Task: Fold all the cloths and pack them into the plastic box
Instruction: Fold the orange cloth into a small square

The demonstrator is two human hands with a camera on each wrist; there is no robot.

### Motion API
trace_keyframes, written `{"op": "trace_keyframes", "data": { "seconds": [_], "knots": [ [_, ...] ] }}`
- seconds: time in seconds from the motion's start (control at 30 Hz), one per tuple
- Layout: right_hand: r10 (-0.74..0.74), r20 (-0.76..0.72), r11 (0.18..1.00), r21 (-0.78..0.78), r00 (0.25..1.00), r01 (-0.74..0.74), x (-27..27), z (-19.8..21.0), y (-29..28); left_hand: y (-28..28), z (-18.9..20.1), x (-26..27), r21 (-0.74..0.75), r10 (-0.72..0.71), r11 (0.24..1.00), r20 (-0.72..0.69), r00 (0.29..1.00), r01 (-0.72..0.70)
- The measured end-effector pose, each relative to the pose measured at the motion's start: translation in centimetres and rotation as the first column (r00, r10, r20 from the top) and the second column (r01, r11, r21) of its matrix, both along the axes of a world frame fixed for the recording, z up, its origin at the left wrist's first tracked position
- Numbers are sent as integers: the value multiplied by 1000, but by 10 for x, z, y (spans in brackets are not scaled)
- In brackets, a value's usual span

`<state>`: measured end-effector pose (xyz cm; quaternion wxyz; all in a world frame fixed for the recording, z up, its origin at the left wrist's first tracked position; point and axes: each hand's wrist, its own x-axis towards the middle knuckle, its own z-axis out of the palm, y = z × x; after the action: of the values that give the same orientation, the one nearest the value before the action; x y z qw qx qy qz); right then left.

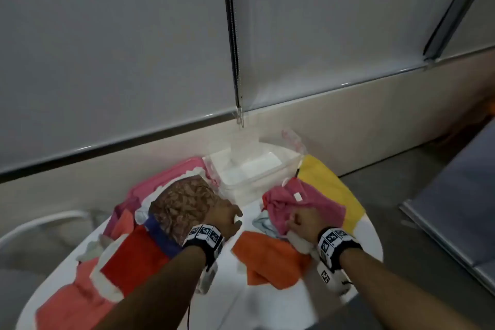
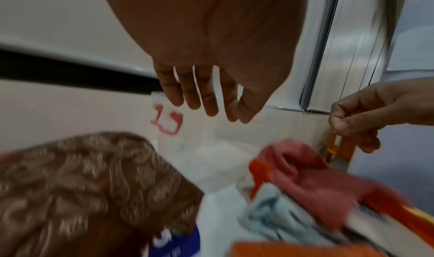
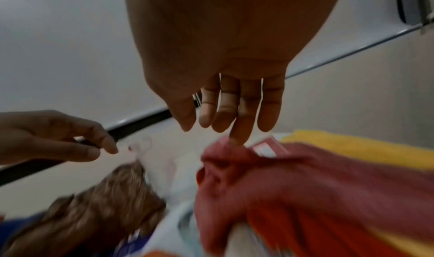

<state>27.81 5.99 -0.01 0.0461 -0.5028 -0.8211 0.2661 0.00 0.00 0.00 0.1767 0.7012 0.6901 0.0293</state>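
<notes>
Both hands sit low over the white tabletop [image 1: 372, 236], cloths piled on both sides. The plastic box [image 1: 257, 169] stands at the far edge by the wall, clear, lid off; we can't make out any cloth in it.

Left hand [image 1: 227, 218]: fingers hang loosely curved, not closed on anything in the left wrist view. It hovers just beside the brown patterned cloth [image 1: 184, 203]. Grip is slack and empty.

Right hand [image 1: 302, 222]: in the head view it looks bunched at the near edge of the pink cloth [image 1: 308, 203]; in the right wrist view the fingers point down, one tip touching the pink fabric, none visibly wrapped round it. Views disagree and are blurred, so we cannot tell whether that grip has the cloth.

Other cloths: the orange cloth [image 1: 267, 257] lies near the right wrist, the yellow cloth [image 1: 329, 185] under and beyond the pink one, the red cloth [image 1: 134, 257] on the left.

Handling, our read: light, limp and non-slippery, so nothing breakable. The pink one is crumpled, so a mid-body grab just drags a wad. Better to pinch two adjacent corners or a hem, one per hand, lift and shake flat, then fold on the bare tabletop strip between the hands. The white tag on it probably marks an edge. Main risk: snagging the cloths underneath.
</notes>
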Motion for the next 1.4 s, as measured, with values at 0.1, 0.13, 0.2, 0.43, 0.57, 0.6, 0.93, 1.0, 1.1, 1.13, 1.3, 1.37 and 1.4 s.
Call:
{"op": "trace_keyframes", "data": {
  "seconds": [0.1,0.13,0.2,0.43,0.57,0.6,0.93,1.0,1.1,1.13,1.3,1.37,1.4],
  "knots": [
    [70,92,990,-126,993,-58,8,-29,-23,-16,-33,21,-260,-19,965,34,999,28],
    [106,122,974,-210,987,-79,10,-36,-32,-24,-40,28,-339,-35,940,20,999,40],
    [168,192,951,-290,967,-108,14,-50,-43,-36,-59,36,-452,-61,891,-11,998,50],
    [273,317,958,-177,908,-226,23,-94,-63,-69,-92,52,-272,149,949,-53,987,-158],
    [246,333,969,-84,910,-231,7,-100,-68,-85,-97,52,-243,370,902,12,929,-356],
    [253,326,967,-89,911,-237,1,-100,-69,-88,-97,52,-251,428,880,47,902,-404],
    [-143,-221,895,-446,965,30,-35,-75,-57,-106,-51,11,-271,738,589,565,369,-762],
    [-222,-287,825,-565,932,23,-47,-66,-61,-108,-48,3,-307,733,535,631,253,-787],
    [-335,-357,713,-701,872,-13,-63,-51,-68,-108,-42,-3,-272,730,485,649,213,-831],
    [-349,-373,699,-715,860,-27,-66,-49,-70,-107,-39,-4,-261,730,472,652,207,-842],
    [-536,-307,486,-874,787,-11,-57,-46,-68,-113,-28,-5,-196,816,350,545,195,-916],
    [-541,-288,426,-904,791,-38,-52,-34,-76,-120,-26,-8,-316,871,414,410,270,-854],
    [-532,-290,409,-911,795,-59,-49,-29,-79,-126,-27,-10,-466,840,521,428,332,-715]
  ]
}}
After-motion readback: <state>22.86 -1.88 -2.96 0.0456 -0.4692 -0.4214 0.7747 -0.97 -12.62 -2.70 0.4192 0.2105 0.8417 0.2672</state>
